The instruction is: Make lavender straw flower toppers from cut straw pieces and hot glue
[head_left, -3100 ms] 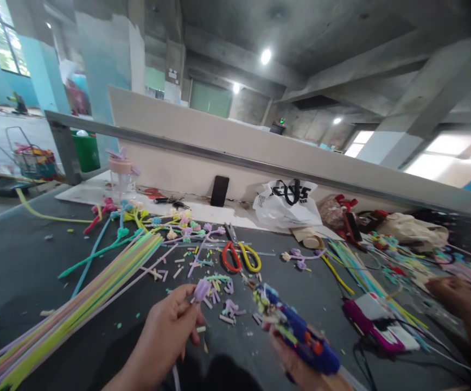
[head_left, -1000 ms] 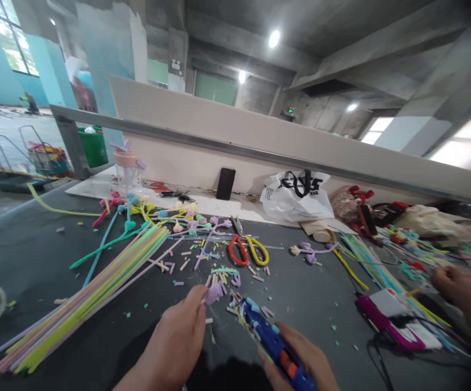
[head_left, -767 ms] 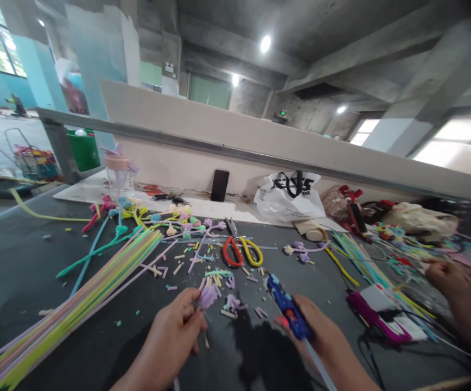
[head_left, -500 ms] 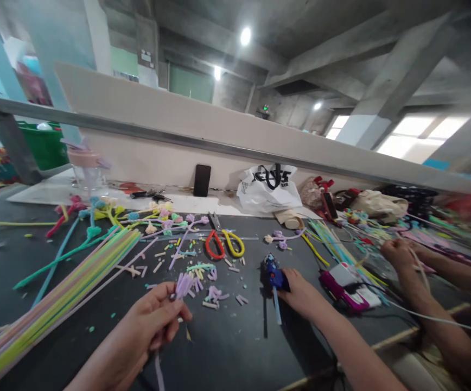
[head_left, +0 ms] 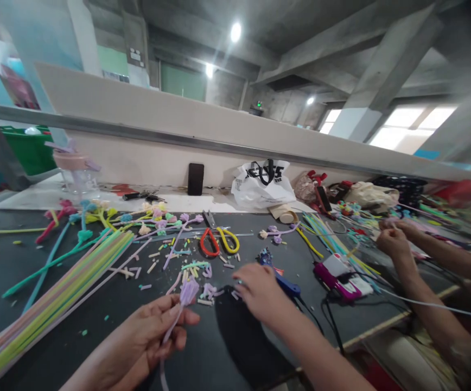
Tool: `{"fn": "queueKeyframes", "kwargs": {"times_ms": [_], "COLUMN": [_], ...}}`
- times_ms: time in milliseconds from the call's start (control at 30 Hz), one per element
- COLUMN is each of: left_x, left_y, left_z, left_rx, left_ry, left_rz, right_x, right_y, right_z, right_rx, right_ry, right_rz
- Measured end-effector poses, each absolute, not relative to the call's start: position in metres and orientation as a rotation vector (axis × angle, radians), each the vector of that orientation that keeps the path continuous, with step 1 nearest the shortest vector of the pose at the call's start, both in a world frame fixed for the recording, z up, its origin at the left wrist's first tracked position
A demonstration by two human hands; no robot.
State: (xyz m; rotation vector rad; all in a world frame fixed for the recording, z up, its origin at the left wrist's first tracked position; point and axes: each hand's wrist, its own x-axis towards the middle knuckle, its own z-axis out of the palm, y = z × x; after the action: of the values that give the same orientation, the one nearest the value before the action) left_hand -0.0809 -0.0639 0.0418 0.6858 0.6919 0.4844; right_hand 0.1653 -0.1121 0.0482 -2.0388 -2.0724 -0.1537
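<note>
Lilac fuzzy flower [head_left: 189,289] on thin stem, pinched in left fingers [head_left: 180,319]; right fingers [head_left: 242,275], cannot tell.

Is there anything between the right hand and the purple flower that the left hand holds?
Nothing visible blocks the way. Between the right hand and the purple flower, pinched in the left hand, only small cut pieces lie flat on the table. The blue glue gun lies on the other side of the right hand.
</note>
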Motion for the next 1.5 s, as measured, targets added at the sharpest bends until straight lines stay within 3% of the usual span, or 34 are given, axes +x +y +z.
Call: {"fn": "queueKeyframes", "kwargs": {"times_ms": [300, 567, 767, 1500], "left_x": [-0.081, -0.071, -0.063, -0.068], "left_y": [-0.063, -0.070, -0.074, -0.083], "left_z": [0.039, 0.045, 0.041, 0.036], "left_rx": [0.719, 1.073, 1.338, 1.744], "left_ry": [0.701, 0.924, 1.054, 1.014], "left_rz": [0.495, 0.485, 0.429, 0.531], "right_x": [0.140, 0.133, 0.107, 0.097], "right_y": [-0.090, -0.104, -0.115, -0.125], "right_z": [0.021, 0.079, 0.083, 0.064], "right_rx": [-1.957, -1.763, -1.463, -1.591], "right_ry": [-2.156, -2.002, -2.163, -2.183], "right_rz": [-0.064, 0.286, 0.152, 0.091]}}
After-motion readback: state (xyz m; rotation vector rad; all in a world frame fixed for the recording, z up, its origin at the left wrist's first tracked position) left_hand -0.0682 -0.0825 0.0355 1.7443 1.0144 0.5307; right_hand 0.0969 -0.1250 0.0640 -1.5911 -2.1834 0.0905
